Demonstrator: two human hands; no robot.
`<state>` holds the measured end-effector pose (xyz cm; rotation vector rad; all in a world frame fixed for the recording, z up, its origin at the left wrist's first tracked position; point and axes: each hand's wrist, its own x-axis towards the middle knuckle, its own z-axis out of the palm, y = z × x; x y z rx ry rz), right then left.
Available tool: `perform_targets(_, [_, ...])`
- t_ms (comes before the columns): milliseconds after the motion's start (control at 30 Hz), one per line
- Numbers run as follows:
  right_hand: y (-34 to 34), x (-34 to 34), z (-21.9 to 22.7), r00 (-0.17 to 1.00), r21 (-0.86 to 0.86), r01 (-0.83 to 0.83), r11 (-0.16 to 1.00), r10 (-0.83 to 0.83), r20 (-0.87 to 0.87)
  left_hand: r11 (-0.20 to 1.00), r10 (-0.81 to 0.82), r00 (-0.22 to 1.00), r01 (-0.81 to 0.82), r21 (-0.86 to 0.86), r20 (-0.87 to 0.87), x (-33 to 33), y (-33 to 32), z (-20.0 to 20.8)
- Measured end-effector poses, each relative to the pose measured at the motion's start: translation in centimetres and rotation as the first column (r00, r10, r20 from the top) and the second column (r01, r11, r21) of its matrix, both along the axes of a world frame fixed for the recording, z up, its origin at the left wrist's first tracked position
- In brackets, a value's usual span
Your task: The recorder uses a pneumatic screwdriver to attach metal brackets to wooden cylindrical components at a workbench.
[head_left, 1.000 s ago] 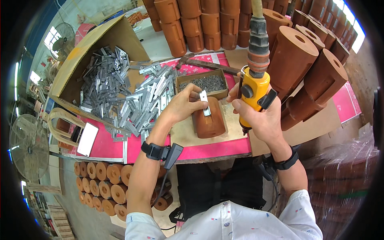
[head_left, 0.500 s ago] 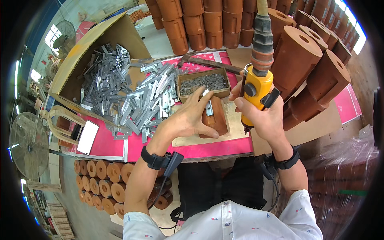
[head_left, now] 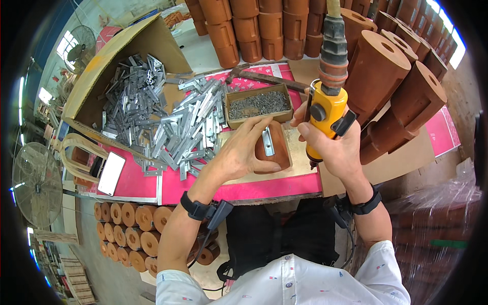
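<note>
My left hand (head_left: 243, 152) spans a reddish-brown wooden block (head_left: 281, 147), thumb on its near end and fingers at its far end. On the block's top lies a narrow silver metal plate (head_left: 268, 141). In my right hand (head_left: 333, 145) is a yellow power screwdriver (head_left: 325, 109), upright and hung from above by a ribbed black and orange fitting. Its tip points down to the right of the block, apart from it. Just beyond the block stands a small cardboard box of screws (head_left: 259, 104). A pale board (head_left: 302, 162) lies under the block.
Loose metal plates (head_left: 195, 124) heap up at the left, spilling from a large cardboard box (head_left: 81, 109). A hammer (head_left: 267, 77) lies behind the screw box. Brown cylinders (head_left: 378, 66) stand at the right and back. A phone (head_left: 112, 174) rests by the table's left edge.
My left fingers have come off the metal plate and settled at the block's far end, leaving the plate in plain sight. My right hand and the screwdriver have barely moved.
</note>
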<state>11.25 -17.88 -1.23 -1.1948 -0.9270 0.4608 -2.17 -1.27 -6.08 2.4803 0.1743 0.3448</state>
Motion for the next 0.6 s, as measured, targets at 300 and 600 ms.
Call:
perform_targets(300, [0.9,-0.1,0.0,1.0,0.02,0.015,1.0,-0.015,0.016,0.998,-0.025,0.997,0.021,-0.054,-0.073,0.5,0.9,0.6])
perform_targets(600, [1.4,0.1,0.1,0.999,0.002,0.04,0.999,-0.04,0.024,0.999,0.017,0.999,-0.018,0.032,0.031,-0.2,0.5,-0.5])
